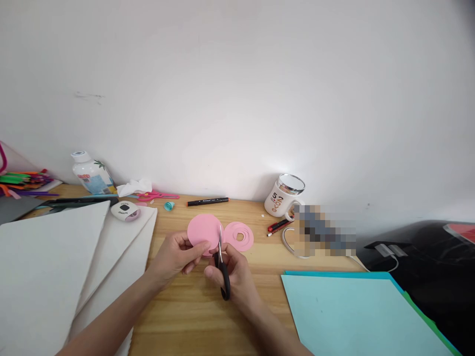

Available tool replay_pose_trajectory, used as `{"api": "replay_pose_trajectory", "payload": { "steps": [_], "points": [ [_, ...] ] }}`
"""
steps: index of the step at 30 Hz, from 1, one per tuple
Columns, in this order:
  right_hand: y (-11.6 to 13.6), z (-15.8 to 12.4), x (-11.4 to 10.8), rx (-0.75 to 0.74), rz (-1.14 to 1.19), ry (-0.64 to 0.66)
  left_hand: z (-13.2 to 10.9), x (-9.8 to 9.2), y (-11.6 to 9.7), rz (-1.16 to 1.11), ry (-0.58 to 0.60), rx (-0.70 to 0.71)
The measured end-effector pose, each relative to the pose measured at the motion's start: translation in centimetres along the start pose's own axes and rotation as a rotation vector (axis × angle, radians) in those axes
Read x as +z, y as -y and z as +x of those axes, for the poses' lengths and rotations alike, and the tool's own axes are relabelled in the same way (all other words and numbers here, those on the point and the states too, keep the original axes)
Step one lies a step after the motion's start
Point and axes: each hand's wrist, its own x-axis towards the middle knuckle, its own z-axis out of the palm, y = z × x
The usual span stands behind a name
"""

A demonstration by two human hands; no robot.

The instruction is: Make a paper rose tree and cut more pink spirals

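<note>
Between thumb and fingers, my left hand [180,254] pinches a round pink paper disc [202,231] by its lower edge. My right hand [235,272] grips black-handled scissors [224,279], fingers around the handles. The blades point away from me and lie at the disc's right edge; I cannot tell how far they have cut into it. Just right of the blades, a pink paper spiral [230,237] with a hole in its middle rests on the wooden table [185,321].
White boards [44,272] cover the left, with a white-and-pink gadget [126,211] on them. Behind lie a black marker [208,201], pink scissors [159,195] and a teal cap [168,205]. A white mug [278,198] and a bottle [92,175] stand by the wall. Light-blue sheets [363,311] lie right.
</note>
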Motion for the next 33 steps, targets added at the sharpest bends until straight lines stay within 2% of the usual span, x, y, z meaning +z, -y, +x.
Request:
{"api": "replay_pose_trajectory", "payload": {
  "steps": [8,19,24,33],
  "points": [
    [-0.21,-0.09,-0.18,0.015,0.02,0.023,0.04,-0.03,-0.24,0.001,0.03,0.013],
    [-0.4,-0.14,-0.1,0.04,-0.044,-0.01,0.06,-0.14,-0.06,-0.007,0.006,0.029],
    [-0.63,-0.24,0.09,0.034,-0.031,-0.012,-0.11,0.11,-0.65,-0.067,-0.005,-0.013],
    [0.05,-0.22,0.32,0.029,0.01,0.04,-0.07,0.12,-0.46,-0.051,-0.045,-0.013]
  ]
}}
